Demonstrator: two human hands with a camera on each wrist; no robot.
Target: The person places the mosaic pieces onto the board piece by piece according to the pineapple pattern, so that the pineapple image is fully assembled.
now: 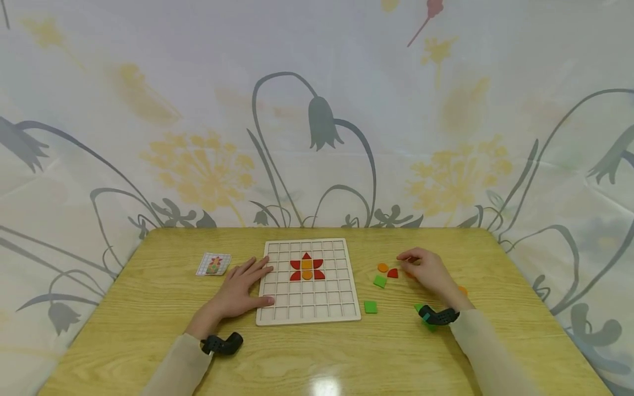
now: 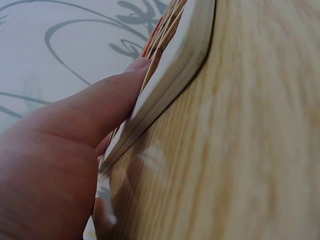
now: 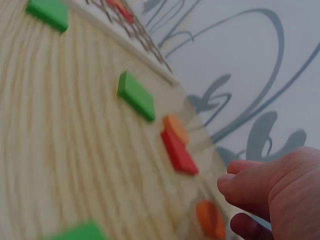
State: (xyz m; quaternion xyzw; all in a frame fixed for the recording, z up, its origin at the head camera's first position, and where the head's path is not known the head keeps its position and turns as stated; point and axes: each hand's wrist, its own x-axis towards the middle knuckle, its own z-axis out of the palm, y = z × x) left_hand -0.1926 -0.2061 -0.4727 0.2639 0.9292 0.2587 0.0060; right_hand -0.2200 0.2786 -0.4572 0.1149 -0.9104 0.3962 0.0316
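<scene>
My left hand (image 1: 239,291) rests with spread fingers on the left edge of a white grid board (image 1: 309,315); in the left wrist view the thumb of this hand (image 2: 75,117) lies along the board's rim (image 2: 175,70). Several red pieces (image 1: 318,275) surround an orange square (image 1: 307,264) and an orange circle (image 1: 307,274) on the grid. Right of the board, my right hand (image 1: 431,275) hovers with bent fingers beside a loose red piece (image 1: 392,273). The right wrist view shows this hand (image 3: 287,192) near the red piece (image 3: 177,152) and an orange one (image 3: 210,219), with nothing visible in its grasp.
A picture card (image 1: 214,264) lies left of the board. Loose on the right are an orange circle (image 1: 383,267), green squares (image 1: 380,281) (image 1: 370,307), more green (image 1: 430,326) under the right wrist, and another orange piece (image 1: 463,290). A patterned curtain (image 1: 317,176) stands behind the table.
</scene>
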